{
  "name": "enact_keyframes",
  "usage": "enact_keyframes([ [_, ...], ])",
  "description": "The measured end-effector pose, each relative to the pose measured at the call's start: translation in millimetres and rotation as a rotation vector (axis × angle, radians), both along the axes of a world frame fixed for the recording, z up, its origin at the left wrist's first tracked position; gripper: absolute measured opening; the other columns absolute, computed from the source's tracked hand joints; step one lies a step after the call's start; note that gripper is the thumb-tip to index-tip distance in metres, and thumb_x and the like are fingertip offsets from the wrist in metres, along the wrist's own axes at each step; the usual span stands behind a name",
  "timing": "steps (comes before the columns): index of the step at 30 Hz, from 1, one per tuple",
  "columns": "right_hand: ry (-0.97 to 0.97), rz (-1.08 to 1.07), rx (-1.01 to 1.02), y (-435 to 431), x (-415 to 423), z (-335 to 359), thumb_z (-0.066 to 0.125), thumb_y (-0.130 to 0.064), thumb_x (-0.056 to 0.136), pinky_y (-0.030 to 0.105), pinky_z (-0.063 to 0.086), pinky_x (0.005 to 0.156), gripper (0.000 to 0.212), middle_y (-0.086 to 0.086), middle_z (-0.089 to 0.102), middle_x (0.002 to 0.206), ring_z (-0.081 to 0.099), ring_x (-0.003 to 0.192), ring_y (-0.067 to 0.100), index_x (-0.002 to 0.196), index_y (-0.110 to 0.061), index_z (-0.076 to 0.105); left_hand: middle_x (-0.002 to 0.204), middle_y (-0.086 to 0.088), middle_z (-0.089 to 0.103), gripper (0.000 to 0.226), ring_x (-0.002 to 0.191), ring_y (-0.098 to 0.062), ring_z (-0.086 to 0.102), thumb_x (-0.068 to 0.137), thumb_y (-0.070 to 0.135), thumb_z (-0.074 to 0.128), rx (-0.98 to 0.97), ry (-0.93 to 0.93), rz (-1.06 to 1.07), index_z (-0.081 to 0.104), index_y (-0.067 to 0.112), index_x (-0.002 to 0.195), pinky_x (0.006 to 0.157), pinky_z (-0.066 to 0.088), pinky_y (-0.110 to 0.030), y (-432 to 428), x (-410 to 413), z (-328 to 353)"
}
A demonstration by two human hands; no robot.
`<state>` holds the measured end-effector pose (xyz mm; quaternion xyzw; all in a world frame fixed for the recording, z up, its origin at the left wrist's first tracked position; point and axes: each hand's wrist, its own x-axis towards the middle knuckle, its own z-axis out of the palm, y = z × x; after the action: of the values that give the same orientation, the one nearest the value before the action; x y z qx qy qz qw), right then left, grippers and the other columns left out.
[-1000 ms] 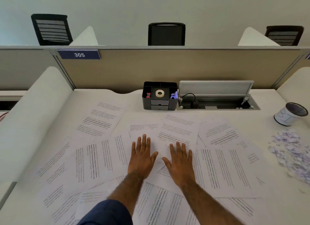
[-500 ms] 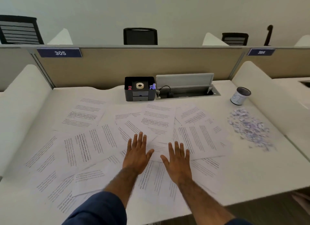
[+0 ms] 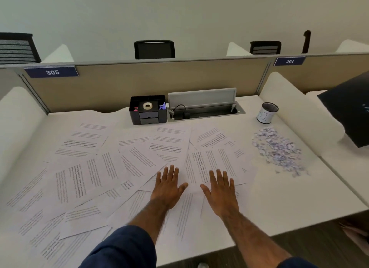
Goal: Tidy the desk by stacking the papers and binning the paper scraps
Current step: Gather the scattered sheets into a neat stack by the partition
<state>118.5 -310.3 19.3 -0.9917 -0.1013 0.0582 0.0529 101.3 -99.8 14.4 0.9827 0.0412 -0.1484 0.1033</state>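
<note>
Several printed sheets of paper (image 3: 89, 173) lie scattered and overlapping across the white desk (image 3: 279, 199). My left hand (image 3: 167, 187) lies flat on the sheets near the middle, fingers straight and spread. My right hand (image 3: 220, 191) lies flat beside it on another sheet, fingers straight too. Neither hand holds anything. A heap of small paper scraps (image 3: 277, 148) sits on the desk at the right, apart from both hands. Behind the scraps stands a small mesh cup (image 3: 267, 113) wrapped in a white label.
A black desk organiser (image 3: 148, 110) with a tape roll stands at the back centre, next to an open cable tray (image 3: 205, 108). White side dividers (image 3: 295, 108) bound the desk left and right. A dark object (image 3: 351, 110) lies on the neighbouring desk at the right.
The view has swung right and pulled back, bringing the scraps and the cup further into view. Both hands stay flat on the papers.
</note>
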Motion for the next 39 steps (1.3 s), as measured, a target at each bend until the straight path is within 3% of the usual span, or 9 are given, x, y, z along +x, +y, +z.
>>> enact_keyframes([
  [3,0.020,0.036,-0.022,-19.2,20.0,-11.7,-0.011,-0.073,0.084,0.049,-0.001,0.121,0.091,0.008,0.004,0.166,-0.001,0.153,0.030,0.158,-0.023,0.004,0.166,-0.002,-0.026,0.112,0.153,-0.022,-0.024,0.066,0.080,-0.023,-0.016,0.060,0.052,-0.017,0.017,0.159,0.125,-0.013,-0.048,-18.0,8.4,-9.5],
  [8,0.031,0.078,-0.044,-38.4,31.5,-37.7,0.002,-0.071,0.091,0.054,0.014,0.121,0.086,0.012,0.020,0.163,0.014,0.151,0.035,0.156,-0.019,0.021,0.167,-0.004,-0.023,0.085,0.154,-0.023,-0.020,0.097,0.070,0.007,0.016,0.064,0.106,-0.014,0.016,0.160,0.125,-0.013,-0.048,-47.4,13.9,-14.3],
  [13,0.022,0.066,-0.030,-37.6,39.7,-43.0,0.013,-0.070,0.094,0.053,0.015,0.120,0.081,0.013,0.021,0.163,0.016,0.150,0.035,0.155,-0.018,0.026,0.170,-0.002,-0.010,0.081,0.156,-0.020,-0.011,0.098,0.067,0.004,0.047,-0.023,-0.030,-0.006,0.018,0.161,0.126,-0.011,-0.047,-70.8,20.1,-11.9],
  [15,0.016,0.071,-0.036,-38.1,40.9,-46.3,0.018,-0.070,0.095,0.053,0.012,0.121,0.080,0.012,0.016,0.164,0.012,0.151,0.035,0.156,-0.018,0.022,0.168,-0.002,-0.018,0.082,0.155,-0.021,-0.017,0.097,0.068,0.001,0.079,-0.068,0.012,-0.011,0.018,0.161,0.125,-0.012,-0.047,-66.0,24.2,-12.6],
  [19,0.015,0.073,-0.034,-39.6,40.6,-49.3,0.011,-0.069,0.094,0.053,0.011,0.121,0.082,0.013,0.013,0.164,0.009,0.152,0.035,0.157,-0.018,0.019,0.166,-0.004,-0.025,0.084,0.153,-0.023,-0.024,0.096,0.069,0.002,0.068,-0.004,0.162,-0.017,0.015,0.159,0.125,-0.012,-0.048,-47.0,28.6,-18.3],
  [28,0.000,0.075,-0.031,-27.3,46.3,-41.6,0.015,-0.067,0.096,0.053,0.017,0.121,0.079,0.014,0.025,0.161,0.019,0.150,0.035,0.153,-0.016,0.032,0.169,-0.001,-0.014,0.079,0.155,-0.019,-0.018,0.099,0.065,0.001,0.065,-0.088,0.017,-0.008,0.017,0.161,0.125,-0.015,-0.045,-66.1,11.2,-15.8],
  [32,-0.004,0.137,0.010,-15.2,57.2,-35.2,0.003,-0.066,0.093,0.050,0.009,0.123,0.082,0.011,0.017,0.164,0.010,0.152,0.032,0.155,-0.018,0.025,0.163,-0.003,-0.032,0.081,0.151,-0.021,-0.030,0.098,0.067,0.003,0.103,-0.114,0.153,-0.019,0.017,0.158,0.125,-0.013,-0.046,-32.6,17.9,-21.5],
  [37,-0.013,0.170,0.070,7.5,67.6,-24.6,-0.024,-0.074,0.078,0.046,0.005,0.123,0.104,0.008,0.012,0.165,0.005,0.153,0.029,0.157,-0.019,0.017,0.166,-0.003,-0.025,0.087,0.153,-0.022,-0.025,0.093,0.071,-0.002,0.109,-0.040,0.162,-0.019,0.017,0.158,0.123,-0.016,-0.048,-11.9,32.7,-29.1],
  [39,0.009,0.157,0.081,13.9,69.5,-23.6,-0.024,-0.074,0.077,0.044,0.006,0.124,0.105,0.006,0.013,0.165,0.006,0.153,0.027,0.157,-0.019,0.015,0.166,-0.002,-0.025,0.085,0.152,-0.021,-0.026,0.095,0.071,-0.001,0.103,-0.063,0.134,-0.016,0.017,0.159,0.123,-0.017,-0.047,-22.8,30.7,-28.8],
])
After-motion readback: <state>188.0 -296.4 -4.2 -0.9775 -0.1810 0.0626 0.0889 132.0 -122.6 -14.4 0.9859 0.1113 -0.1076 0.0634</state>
